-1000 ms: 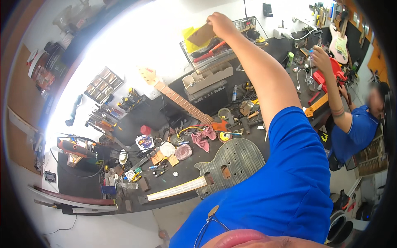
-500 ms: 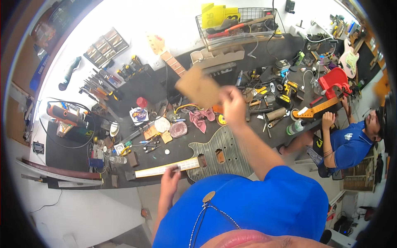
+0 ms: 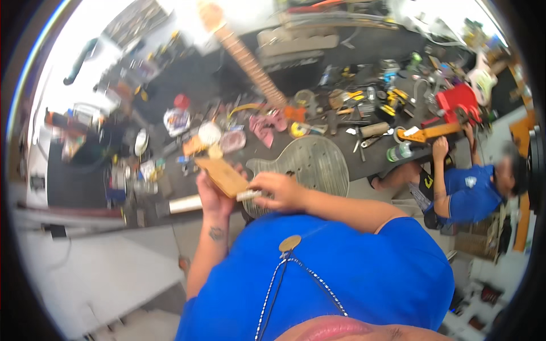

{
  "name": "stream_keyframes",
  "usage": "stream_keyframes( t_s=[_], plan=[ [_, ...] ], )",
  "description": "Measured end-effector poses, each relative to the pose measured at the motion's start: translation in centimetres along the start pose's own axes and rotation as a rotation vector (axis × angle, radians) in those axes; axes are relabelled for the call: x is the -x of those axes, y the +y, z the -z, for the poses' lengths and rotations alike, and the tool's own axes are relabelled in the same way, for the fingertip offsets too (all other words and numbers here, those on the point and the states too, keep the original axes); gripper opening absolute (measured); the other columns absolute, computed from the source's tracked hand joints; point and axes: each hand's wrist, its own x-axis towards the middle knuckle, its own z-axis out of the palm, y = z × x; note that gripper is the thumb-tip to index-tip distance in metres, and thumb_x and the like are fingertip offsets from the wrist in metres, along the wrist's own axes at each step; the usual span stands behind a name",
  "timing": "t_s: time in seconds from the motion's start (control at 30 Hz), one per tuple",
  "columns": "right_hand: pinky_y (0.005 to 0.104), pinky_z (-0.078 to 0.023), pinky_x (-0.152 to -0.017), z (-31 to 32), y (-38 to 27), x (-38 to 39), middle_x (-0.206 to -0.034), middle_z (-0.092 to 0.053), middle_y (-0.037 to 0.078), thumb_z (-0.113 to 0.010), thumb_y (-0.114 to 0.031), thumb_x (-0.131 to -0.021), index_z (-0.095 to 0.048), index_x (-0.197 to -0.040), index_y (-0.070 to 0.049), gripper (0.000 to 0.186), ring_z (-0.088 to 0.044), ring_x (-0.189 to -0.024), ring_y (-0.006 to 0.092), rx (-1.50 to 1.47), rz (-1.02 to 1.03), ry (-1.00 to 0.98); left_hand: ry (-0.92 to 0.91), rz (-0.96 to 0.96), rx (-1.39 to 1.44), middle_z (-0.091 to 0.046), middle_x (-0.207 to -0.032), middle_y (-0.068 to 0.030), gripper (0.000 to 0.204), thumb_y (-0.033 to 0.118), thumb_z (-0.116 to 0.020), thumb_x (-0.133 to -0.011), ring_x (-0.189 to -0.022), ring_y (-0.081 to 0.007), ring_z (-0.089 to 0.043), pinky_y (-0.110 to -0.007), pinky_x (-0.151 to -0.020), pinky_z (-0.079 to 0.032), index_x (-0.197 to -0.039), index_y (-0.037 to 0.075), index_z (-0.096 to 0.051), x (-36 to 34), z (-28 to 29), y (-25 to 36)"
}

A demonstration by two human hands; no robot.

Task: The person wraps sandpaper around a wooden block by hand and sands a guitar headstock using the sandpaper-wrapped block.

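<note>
In front of my chest, my left hand is closed on a stiff tan sheet, which looks like sandpaper. My right hand meets the sheet's right edge, fingers pinched on a small whitish piece whose kind is unclear. Beneath both hands lies a dark grey-green striped electric guitar body at the bench's front edge. Its neck, covered with a white strip, reaches out to the left and is partly hidden by my left hand.
Another guitar neck leans at the back. A pink cloth, a red lid and a yellow tape roll lie behind the body. At right, a co-worker in blue handles an orange-toned neck near a green bottle.
The tan sheet has come down from above the bench to my left hand. My left hand has risen off the neck, and my right hand now pinches a small whitish piece. The view has tilted.
</note>
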Motion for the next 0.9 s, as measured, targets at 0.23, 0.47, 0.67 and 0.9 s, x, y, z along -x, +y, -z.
stream_keyframes(
  t_s=[0.23, 0.47, 0.67, 0.9],
  plan=[
    [0.0438, -0.058, -0.09, 0.5, 2.0, 1.1, -0.109, -0.075, 0.016, -0.072, -0.017, -0.097, -0.075, -0.113, -0.002, 0.022, -0.073, -0.103, 0.0355, 0.102, -0.356, -0.219, -0.124, -0.278, 0.256, -0.049, -0.16, -0.0248, 0.09, 0.058, -0.064, -0.093, -0.144, -0.0484, -0.049, -0.061, -0.123, -0.039, -0.163, 0.005, -0.043, 4.6, 6.4, 10.7],
    [0.0421, -0.057, -0.09, -2.9, 4.1, 0.4, -0.105, -0.076, 0.017, -0.072, -0.019, -0.098, -0.076, -0.113, -0.001, 0.024, -0.074, -0.099, 0.0337, 0.118, -0.395, -0.423, 0.136, -0.342, 0.229, -0.061, -0.144, -0.0252, 0.081, 0.062, -0.048, -0.099, -0.129, -0.0463, -0.058, -0.06, -0.112, -0.047, -0.157, 0.004, -0.051, 11.8, 15.3, 11.4],
    [0.0454, -0.057, -0.095, -6.3, 3.9, -2.6, -0.134, -0.067, 0.018, -0.082, -0.032, -0.091, -0.062, -0.141, -0.006, 0.06, -0.068, -0.117, 0.032, 0.074, -0.358, -0.465, 0.199, -0.015, 0.37, -0.061, -0.137, -0.0239, 0.076, 0.064, -0.054, -0.101, -0.123, -0.0463, -0.063, -0.065, -0.109, -0.05, -0.148, 0.004, -0.055, 10.7, 14.6, 4.0],
    [0.0497, -0.06, -0.096, -9.8, 1.9, -8.3, -0.148, -0.055, 0.02, -0.081, -0.04, -0.09, -0.038, -0.159, -0.009, 0.088, -0.064, -0.124, 0.0301, -0.904, -0.796, -0.198, -0.187, 0.165, -0.209, -0.06, -0.147, -0.0098, 0.049, 0.034, -0.06, -0.111, -0.126, -0.0286, -0.066, -0.045, -0.11, -0.052, -0.152, 0.008, -0.054, 5.9, 9.2, 6.6]
  ],
)
